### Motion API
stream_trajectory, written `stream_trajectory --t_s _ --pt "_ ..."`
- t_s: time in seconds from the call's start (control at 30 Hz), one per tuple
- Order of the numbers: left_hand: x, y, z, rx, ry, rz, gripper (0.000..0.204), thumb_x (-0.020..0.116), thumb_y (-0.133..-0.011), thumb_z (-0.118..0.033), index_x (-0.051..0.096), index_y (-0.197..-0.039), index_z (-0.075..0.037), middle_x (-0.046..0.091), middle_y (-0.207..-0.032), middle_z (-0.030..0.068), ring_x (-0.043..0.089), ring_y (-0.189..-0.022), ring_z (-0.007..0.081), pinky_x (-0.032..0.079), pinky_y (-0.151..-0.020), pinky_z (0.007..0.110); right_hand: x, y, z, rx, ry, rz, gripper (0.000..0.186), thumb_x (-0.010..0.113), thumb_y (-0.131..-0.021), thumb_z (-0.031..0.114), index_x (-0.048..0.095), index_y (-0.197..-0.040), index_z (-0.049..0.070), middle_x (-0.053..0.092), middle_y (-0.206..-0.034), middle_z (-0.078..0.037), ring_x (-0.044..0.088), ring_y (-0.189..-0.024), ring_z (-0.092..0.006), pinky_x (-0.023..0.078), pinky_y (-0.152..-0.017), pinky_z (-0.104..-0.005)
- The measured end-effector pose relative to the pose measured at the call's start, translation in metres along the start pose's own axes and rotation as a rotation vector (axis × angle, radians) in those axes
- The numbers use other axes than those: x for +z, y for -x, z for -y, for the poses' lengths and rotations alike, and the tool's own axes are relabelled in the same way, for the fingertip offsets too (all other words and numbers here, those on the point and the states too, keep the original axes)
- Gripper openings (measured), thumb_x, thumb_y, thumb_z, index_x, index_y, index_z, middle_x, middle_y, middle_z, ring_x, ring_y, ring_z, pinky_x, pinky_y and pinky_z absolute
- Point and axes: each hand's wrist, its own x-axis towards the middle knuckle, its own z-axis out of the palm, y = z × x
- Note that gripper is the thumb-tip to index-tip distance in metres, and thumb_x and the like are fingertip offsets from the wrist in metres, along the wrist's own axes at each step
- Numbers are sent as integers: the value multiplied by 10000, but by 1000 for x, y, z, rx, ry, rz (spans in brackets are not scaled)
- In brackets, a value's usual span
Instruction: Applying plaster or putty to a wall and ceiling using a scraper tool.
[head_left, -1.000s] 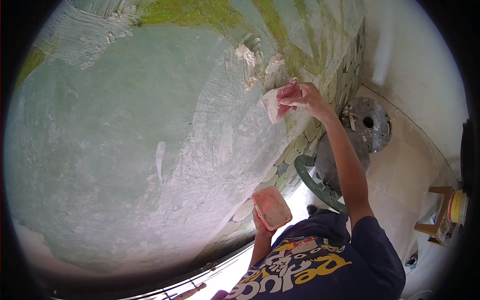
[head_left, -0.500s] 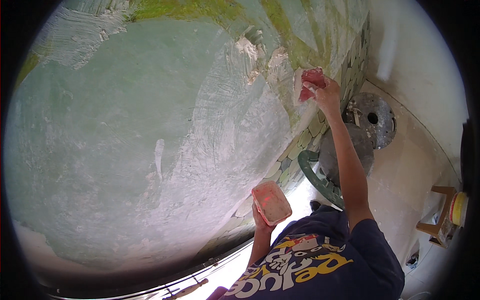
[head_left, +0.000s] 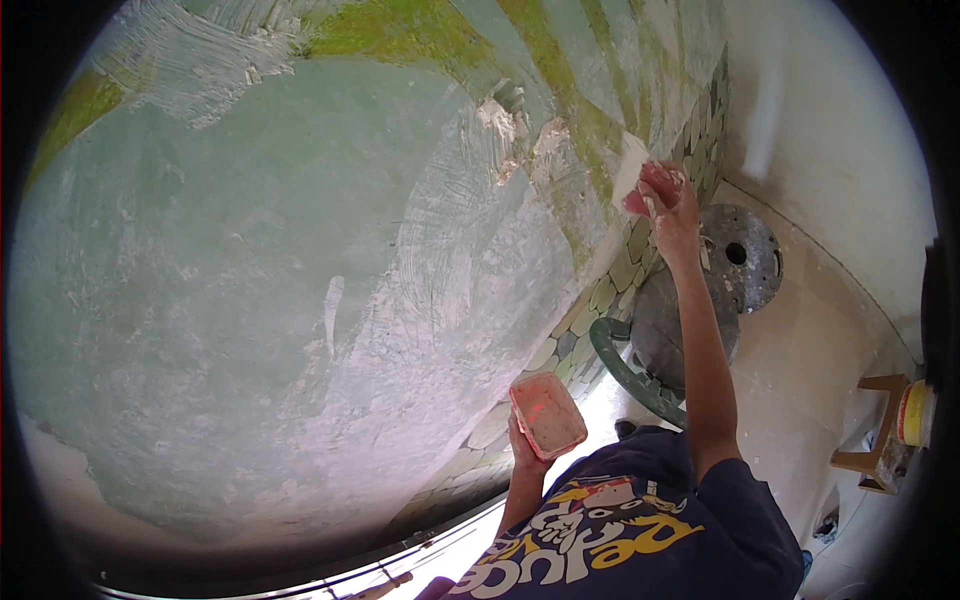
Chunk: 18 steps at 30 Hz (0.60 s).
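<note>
A red putty spreader (head_left: 655, 186) is pinched in my right hand (head_left: 677, 215). Its whitish edge lies against the green plastered wall (head_left: 240, 270), close to the border of stone-like tiles (head_left: 628, 262). Lower down, my left hand (head_left: 525, 450) grips a small reddish rectangular tub (head_left: 549, 414) from the side and below. Pale putty coats the inside of the tub, which is tilted so its opening shows. Rough lumps of pale putty (head_left: 500, 125) stick to the wall left of the spreader.
Below my right forearm stand a dark round stool-like seat (head_left: 680, 325) and a curved green tube (head_left: 630, 375). A grey disc with a hole (head_left: 757, 262) lies beyond them on the floor. At the right are a small brown stool (head_left: 872, 440) and a yellow roll-shaped thing (head_left: 912, 412).
My right hand has moved right and slightly down with the spreader, along the wall towards the tiles. The tub in my left hand has barely shifted. The view has tilted slightly.
</note>
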Motion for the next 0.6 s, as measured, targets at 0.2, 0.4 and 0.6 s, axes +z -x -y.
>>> stream_trajectory --t_s 0.2,0.4,0.6 --pt "6 3 2 22 40 46 612 416 -985 -551 482 -1417 -123 594 -1328 123 606 -1175 343 518 -973 546 31 7 81 -146 8 199 364 614 -945 31 586 -1306 -11 681 -1061 -63 629 -883 -112 513 -822 -259" --pt "8 5 1 7 77 60 627 440 -976 -566 477 -1415 -119 595 -1323 125 611 -1166 345 527 -960 545 63 4 94 -173 348 184 354 591 -918 12 629 -1270 11 711 -980 -105 646 -832 -118 518 -775 -260" --pt "0 3 2 24 47 87 648 447 -971 -574 457 -1437 -123 582 -1345 128 596 -1195 343 521 -970 551 82 16 89 -268 394 92 421 559 -889 63 639 -1294 141 683 -1003 -179 673 -785 -337 538 -709 -407"
